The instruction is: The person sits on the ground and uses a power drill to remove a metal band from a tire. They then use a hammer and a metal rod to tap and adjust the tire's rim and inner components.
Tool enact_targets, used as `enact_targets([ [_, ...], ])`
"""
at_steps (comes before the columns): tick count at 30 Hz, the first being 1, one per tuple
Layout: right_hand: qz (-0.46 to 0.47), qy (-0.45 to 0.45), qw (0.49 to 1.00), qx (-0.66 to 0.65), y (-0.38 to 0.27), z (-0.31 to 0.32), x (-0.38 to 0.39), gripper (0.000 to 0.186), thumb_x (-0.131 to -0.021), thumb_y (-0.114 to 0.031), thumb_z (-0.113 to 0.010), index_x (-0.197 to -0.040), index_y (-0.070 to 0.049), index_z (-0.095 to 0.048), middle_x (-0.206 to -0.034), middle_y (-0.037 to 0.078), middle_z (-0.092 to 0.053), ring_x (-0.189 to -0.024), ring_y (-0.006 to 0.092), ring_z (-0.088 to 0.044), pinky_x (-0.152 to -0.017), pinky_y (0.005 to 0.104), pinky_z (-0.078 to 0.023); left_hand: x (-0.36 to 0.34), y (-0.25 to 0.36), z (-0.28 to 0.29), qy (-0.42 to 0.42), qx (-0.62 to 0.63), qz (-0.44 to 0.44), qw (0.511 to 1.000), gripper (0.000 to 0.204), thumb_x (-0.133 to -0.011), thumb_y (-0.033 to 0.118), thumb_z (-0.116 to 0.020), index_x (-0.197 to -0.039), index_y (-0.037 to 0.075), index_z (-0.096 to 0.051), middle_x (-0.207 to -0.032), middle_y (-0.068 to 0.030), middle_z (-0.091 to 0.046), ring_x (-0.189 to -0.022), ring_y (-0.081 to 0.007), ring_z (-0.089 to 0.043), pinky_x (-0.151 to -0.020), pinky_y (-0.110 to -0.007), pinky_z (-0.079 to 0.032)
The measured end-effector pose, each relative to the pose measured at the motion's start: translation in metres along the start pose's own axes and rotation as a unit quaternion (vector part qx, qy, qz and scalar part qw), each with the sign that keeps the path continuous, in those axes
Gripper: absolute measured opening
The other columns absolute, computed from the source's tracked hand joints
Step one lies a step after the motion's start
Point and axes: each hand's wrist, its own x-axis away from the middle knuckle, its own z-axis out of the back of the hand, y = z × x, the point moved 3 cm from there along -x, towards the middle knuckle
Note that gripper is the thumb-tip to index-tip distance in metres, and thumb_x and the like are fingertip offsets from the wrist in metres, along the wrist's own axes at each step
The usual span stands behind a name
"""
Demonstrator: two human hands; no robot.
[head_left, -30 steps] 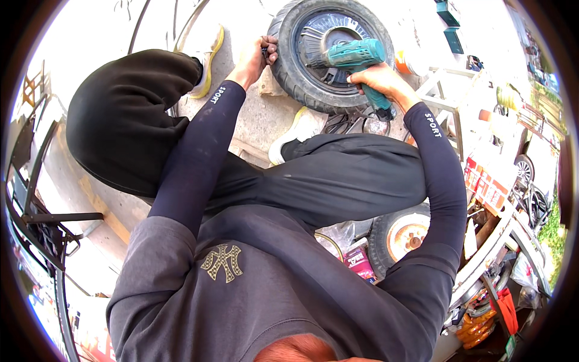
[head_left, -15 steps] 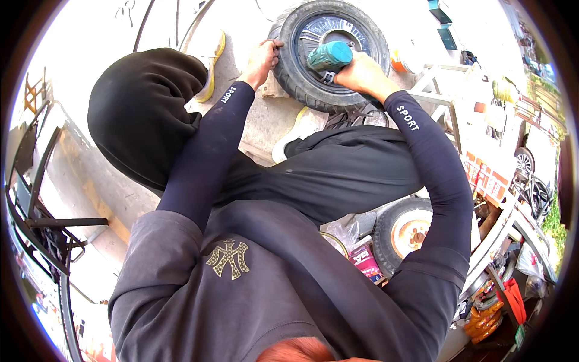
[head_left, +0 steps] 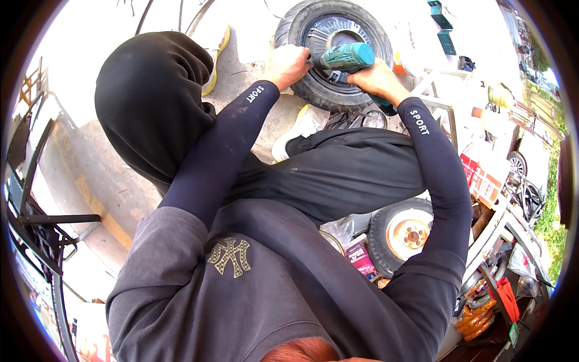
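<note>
The right hand [head_left: 377,78] has its grip closed around a teal power drill [head_left: 347,57], whose front end points left at the hub of a small black tyre [head_left: 329,48] standing on the concrete floor [head_left: 247,66] ahead of the person's knees. The left hand [head_left: 288,65] is clenched at the drill's tip, against the tyre's inner rim, and a second wheel with a rusty orange hub [head_left: 401,232] lies lower right, well apart from both hands

Tyre [head_left: 301,24]: matt black rubber, ribbed tread. Power drill [head_left: 348,57]: smooth teal plastic housing, slight gloss. Concrete floor [head_left: 247,66]: rough, pale, matt.
</note>
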Motion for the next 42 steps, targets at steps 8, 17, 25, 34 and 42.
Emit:
enact_targets([
  [8, -0.037, 0.032, 0.996, -0.075, 0.020, -0.009, 0.005, 0.037, -0.068, -0.025, -0.071, -0.100, -0.007, -0.072, -0.100, 0.021, -0.071, -0.099, 0.0362, -0.068, -0.085, 0.0436, -0.054, -0.006, 0.024, 0.007, -0.031, 0.010, 0.031, 0.999, 0.022, -0.074, 0.026, -0.075, -0.080, 0.005, -0.072, -0.077, -0.0182, -0.069, -0.077, -0.0361, -0.070, -0.071, -0.045, -0.056],
  [17, -0.014, 0.104, 0.991, -0.084, 0.024, -0.027, 0.003, 0.039, -0.061, -0.020, -0.079, -0.097, -0.006, -0.073, -0.096, 0.019, -0.073, -0.096, 0.0356, -0.069, -0.084, 0.0407, -0.055, 0.001, 0.015, -0.019, 0.024, -0.036, 0.047, 0.998, 0.010, -0.074, 0.016, -0.067, -0.076, 0.007, -0.068, -0.072, -0.0178, -0.068, -0.073, -0.0366, -0.069, -0.066, -0.047, -0.055],
  [25, 0.003, 0.126, 0.983, -0.137, 0.020, -0.020, 0.023, 0.043, -0.062, -0.020, -0.079, -0.101, -0.003, -0.071, -0.101, 0.020, -0.072, -0.100, 0.0365, -0.068, -0.087, 0.0417, -0.053, -0.001, 0.011, -0.030, 0.068, -0.028, -0.019, 0.997, 0.011, -0.076, 0.015, -0.064, -0.070, 0.006, -0.067, -0.070, -0.0186, -0.066, -0.069, -0.0372, -0.067, -0.063, -0.047, -0.054],
  [34, 0.044, 0.125, 0.950, -0.283, 0.059, -0.019, 0.052, 0.030, -0.073, -0.020, -0.075, -0.093, 0.003, -0.070, -0.081, 0.014, -0.072, -0.074, 0.0205, -0.070, -0.071, 0.0347, -0.054, -0.018, -0.035, -0.017, 0.055, 0.515, 0.218, 0.827, 0.023, -0.082, 0.029, -0.054, -0.077, 0.006, -0.058, -0.062, -0.0064, -0.053, -0.050, -0.0189, -0.049, -0.048, -0.033, -0.038],
  [42, -0.118, 0.014, 0.926, -0.358, 0.069, -0.048, 0.061, 0.038, -0.074, -0.018, -0.076, -0.101, 0.007, -0.066, -0.087, 0.012, -0.071, -0.064, 0.0168, -0.067, -0.063, 0.0317, -0.056, 0.000, -0.023, -0.020, 0.021, 0.698, 0.332, 0.634, 0.033, -0.098, 0.040, -0.053, -0.081, 0.013, -0.046, -0.058, 0.0025, -0.037, -0.043, -0.0115, -0.034, -0.041, -0.027, -0.024],
])
